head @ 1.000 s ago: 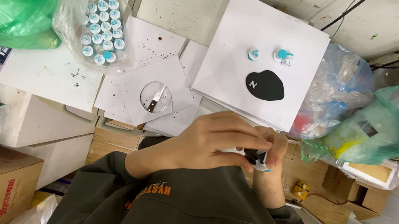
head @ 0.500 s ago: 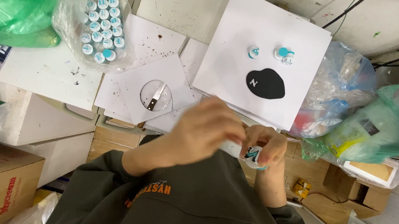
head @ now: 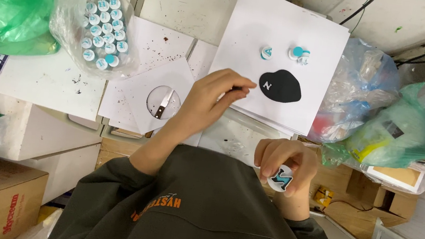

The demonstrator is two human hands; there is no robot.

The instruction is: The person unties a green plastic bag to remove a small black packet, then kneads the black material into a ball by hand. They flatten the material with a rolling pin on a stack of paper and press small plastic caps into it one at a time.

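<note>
Parting from the right, your left hand [head: 209,100] is reaching the sheet [head: 287,21], grip unclear; your right hand [head: 285,162] is pinching a badge [head: 281,177] by its rim, keeping its face clear.

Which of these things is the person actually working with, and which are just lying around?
In use:
- round cap, held in the right hand
- white sheet with a black patch, at the left hand

Lying about:
- bag of caps
- green bag
- knife
- cardboard box

Matt paper sheet [head: 286,32] (glossy plastic bags [head: 7,0]).
</note>
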